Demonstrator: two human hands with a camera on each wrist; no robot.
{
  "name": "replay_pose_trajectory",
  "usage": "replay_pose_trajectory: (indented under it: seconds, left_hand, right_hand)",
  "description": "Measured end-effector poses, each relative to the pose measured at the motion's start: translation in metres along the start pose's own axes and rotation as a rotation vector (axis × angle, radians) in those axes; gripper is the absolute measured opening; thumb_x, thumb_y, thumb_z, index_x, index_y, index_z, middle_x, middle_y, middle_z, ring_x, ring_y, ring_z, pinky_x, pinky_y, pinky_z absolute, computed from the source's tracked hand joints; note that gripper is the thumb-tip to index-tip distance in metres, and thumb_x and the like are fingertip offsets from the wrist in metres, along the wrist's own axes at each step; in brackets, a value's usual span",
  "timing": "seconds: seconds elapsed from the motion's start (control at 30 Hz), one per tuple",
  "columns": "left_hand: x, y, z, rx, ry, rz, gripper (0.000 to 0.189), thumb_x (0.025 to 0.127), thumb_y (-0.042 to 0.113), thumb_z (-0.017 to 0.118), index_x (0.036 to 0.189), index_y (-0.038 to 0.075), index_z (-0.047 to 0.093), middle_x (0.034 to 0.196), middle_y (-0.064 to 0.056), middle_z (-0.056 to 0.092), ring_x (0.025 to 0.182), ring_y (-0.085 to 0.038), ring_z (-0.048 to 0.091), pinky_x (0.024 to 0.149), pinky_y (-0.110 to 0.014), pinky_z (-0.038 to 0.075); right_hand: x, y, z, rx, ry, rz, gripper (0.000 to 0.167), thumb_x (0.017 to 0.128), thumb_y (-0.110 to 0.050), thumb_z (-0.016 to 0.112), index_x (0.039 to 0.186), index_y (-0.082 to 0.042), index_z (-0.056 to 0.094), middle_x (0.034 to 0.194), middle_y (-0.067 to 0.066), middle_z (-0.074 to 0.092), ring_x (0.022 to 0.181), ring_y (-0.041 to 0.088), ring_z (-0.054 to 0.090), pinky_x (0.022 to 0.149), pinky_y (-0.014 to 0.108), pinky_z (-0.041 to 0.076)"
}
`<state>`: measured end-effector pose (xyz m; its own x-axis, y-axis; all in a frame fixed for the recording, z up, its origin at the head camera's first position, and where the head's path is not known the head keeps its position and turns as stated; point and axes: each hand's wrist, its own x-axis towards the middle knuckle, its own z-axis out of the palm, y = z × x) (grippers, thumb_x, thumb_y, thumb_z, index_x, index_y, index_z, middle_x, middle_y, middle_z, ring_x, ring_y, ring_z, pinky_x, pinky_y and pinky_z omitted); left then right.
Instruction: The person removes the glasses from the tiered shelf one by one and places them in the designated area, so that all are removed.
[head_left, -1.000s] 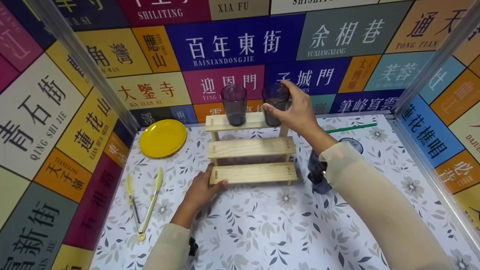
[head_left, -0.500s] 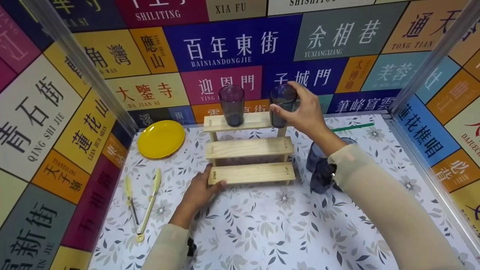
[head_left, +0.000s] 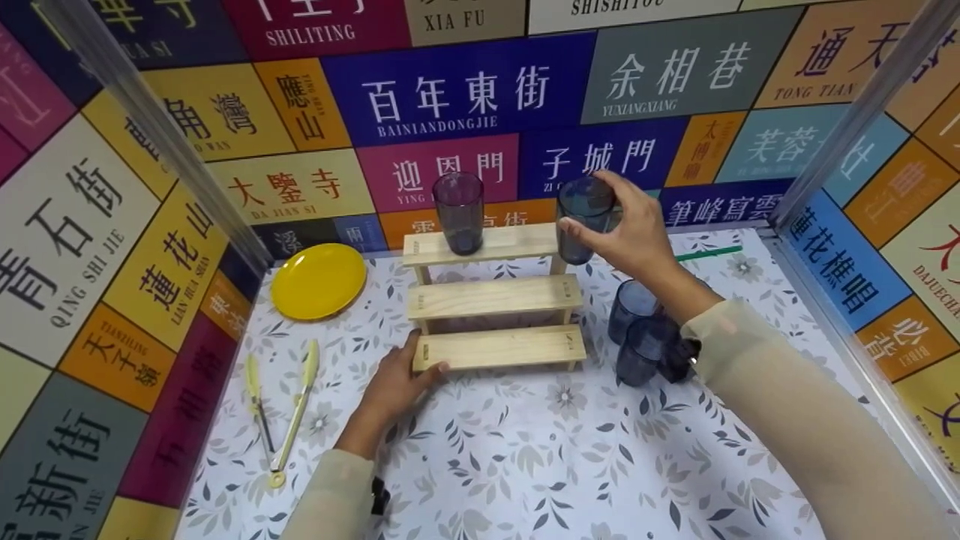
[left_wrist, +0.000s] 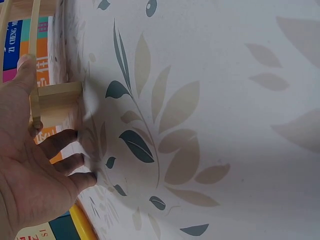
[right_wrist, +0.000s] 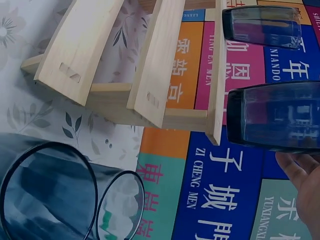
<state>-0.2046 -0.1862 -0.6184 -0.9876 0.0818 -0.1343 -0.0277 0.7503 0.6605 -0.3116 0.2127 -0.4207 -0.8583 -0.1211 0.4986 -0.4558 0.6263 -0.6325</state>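
Note:
My right hand [head_left: 634,229] grips a dark see-through glass [head_left: 585,217] between thumb and fingers. The glass is upright at the right end of the top step, its base overlapping that end in the head view. In the right wrist view this glass [right_wrist: 272,117] has its base close over the top board. A second dark glass [head_left: 459,214] stands on the left part of the same step. My left hand [head_left: 394,379] holds the left end of the lowest step of the wooden three-step stand [head_left: 495,298]. In the left wrist view its thumb and index finger pinch the board's end.
Two more dark glasses [head_left: 641,352] stand close together right of the stand, beside my right wrist. A green stick [head_left: 709,253] lies behind them. On the left are a yellow plate [head_left: 319,281] and spread tongs [head_left: 279,420]. Printed panels enclose the flower-patterned table [head_left: 487,450].
My right hand has shifted the glass rightward along the top step to its right end, away from the other glass. My left hand stays on the lowest step.

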Motion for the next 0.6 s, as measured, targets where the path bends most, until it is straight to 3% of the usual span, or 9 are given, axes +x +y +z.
replay_pose_trajectory:
  seconds: [0.17,0.43,0.5,0.6]
  left_hand:
    - [0.0,-0.001,-0.001,-0.011,-0.004,-0.008,0.101,0.101,0.07,0.068,0.179,0.024,0.023,0.165,-0.028,0.051,0.154,-0.048,0.05,0.125,-0.067,0.04]
    - [-0.001,-0.001,-0.001,-0.021,0.004,0.015,0.099,0.102,0.067,0.069,0.179,0.025,0.023,0.166,-0.028,0.051,0.153,-0.05,0.05,0.124,-0.068,0.04]
    - [-0.001,-0.001,-0.001,-0.018,0.005,0.024,0.098,0.103,0.066,0.069,0.179,0.024,0.024,0.165,-0.029,0.052,0.153,-0.051,0.05,0.124,-0.068,0.041]
    - [-0.001,-0.001,-0.001,-0.007,0.001,0.021,0.098,0.103,0.065,0.069,0.178,0.022,0.024,0.166,-0.031,0.049,0.154,-0.052,0.048,0.124,-0.069,0.04]
  right_hand:
    - [-0.005,0.004,-0.006,-0.007,0.004,0.014,0.085,0.09,-0.046,0.093,0.158,-0.009,0.058,0.137,0.016,0.073,0.122,0.03,0.07,0.1,0.051,0.061]
    - [-0.01,0.011,-0.016,-0.036,0.023,0.009,0.082,0.088,-0.046,0.095,0.154,-0.011,0.062,0.131,0.013,0.074,0.114,0.025,0.071,0.086,0.016,0.048]
    - [-0.012,0.013,-0.019,-0.042,0.024,0.012,0.082,0.088,-0.046,0.095,0.155,-0.011,0.061,0.132,0.013,0.074,0.114,0.026,0.071,0.086,0.014,0.047]
    - [-0.016,0.017,-0.022,-0.056,0.027,0.012,0.082,0.089,-0.045,0.095,0.155,-0.01,0.061,0.133,0.014,0.073,0.116,0.029,0.071,0.088,0.021,0.051]
